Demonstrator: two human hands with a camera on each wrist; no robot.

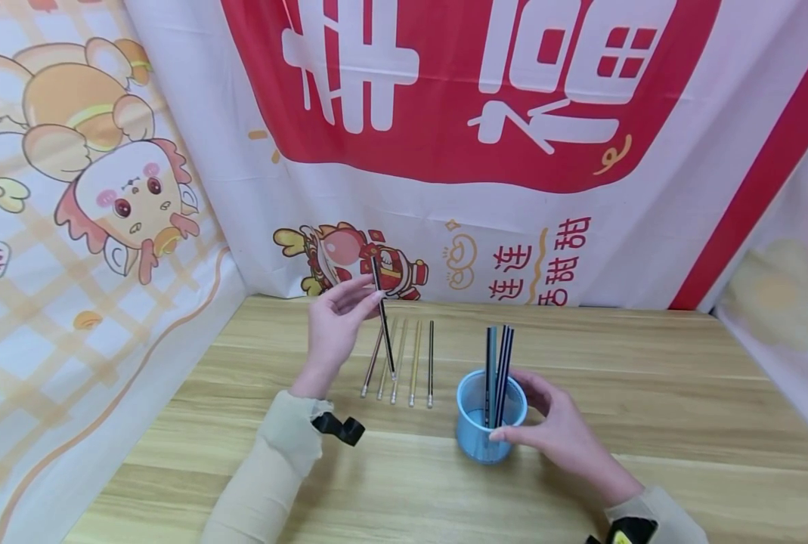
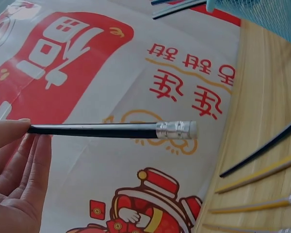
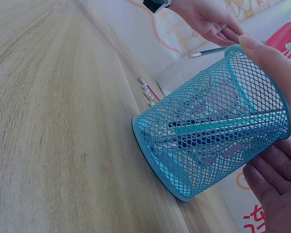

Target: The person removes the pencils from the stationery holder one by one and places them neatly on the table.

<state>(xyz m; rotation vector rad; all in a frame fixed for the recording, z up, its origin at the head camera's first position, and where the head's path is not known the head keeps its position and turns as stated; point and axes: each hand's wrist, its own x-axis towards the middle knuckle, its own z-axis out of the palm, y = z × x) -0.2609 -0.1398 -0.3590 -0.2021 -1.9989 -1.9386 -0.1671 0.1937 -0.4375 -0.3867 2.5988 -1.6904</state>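
Note:
My left hand [image 1: 336, 318] pinches a black pencil [image 2: 102, 130] between thumb and fingers, holding it above a row of pencils. The silver ferrule and white eraser of this pencil point away from the hand in the left wrist view. A blue mesh pencil cup [image 3: 203, 131] stands on the table with several dark pencils [image 1: 502, 370] and a teal one upright inside. My right hand [image 1: 562, 427] grips the cup around its right side, thumb at the near rim and fingers behind. The lying pencils, among them a yellow pencil [image 1: 415, 366] and a black one, rest eraser ends toward me.
The wooden table [image 1: 404, 476] runs back to a white cloth wall [image 1: 254, 249] with red print. A patterned cloth [image 1: 43, 340] borders the left side, and another pale cloth [image 1: 778, 363] the right. Dark straps sit on both wrists.

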